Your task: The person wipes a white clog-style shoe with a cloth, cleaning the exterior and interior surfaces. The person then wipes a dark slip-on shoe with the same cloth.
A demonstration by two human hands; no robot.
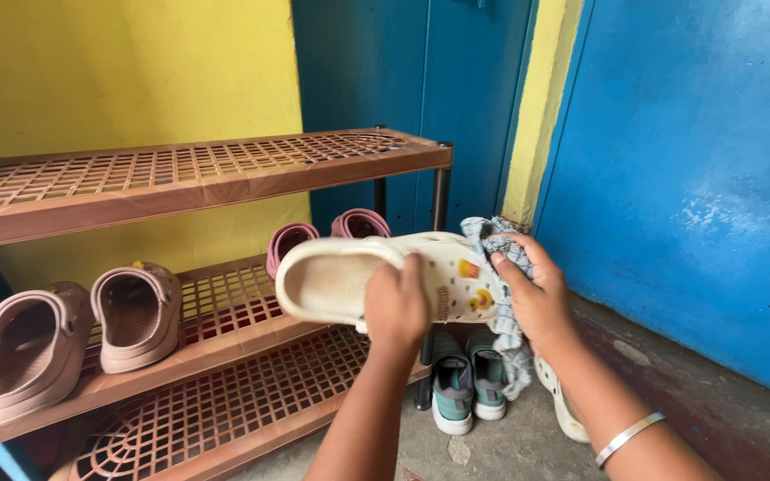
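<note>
While the left hand [396, 307] clamps the cream clog [385, 278] mid-length, its long axis level off the shoe rack's [225, 174] right edge, the right hand [536, 298] presses a bunched cloth [496, 245] against its toe.

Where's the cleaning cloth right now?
In the head view, the blue-grey cloth is right of centre, bunched in the right hand against the toe of the cream clog, which the left hand holds.
</note>
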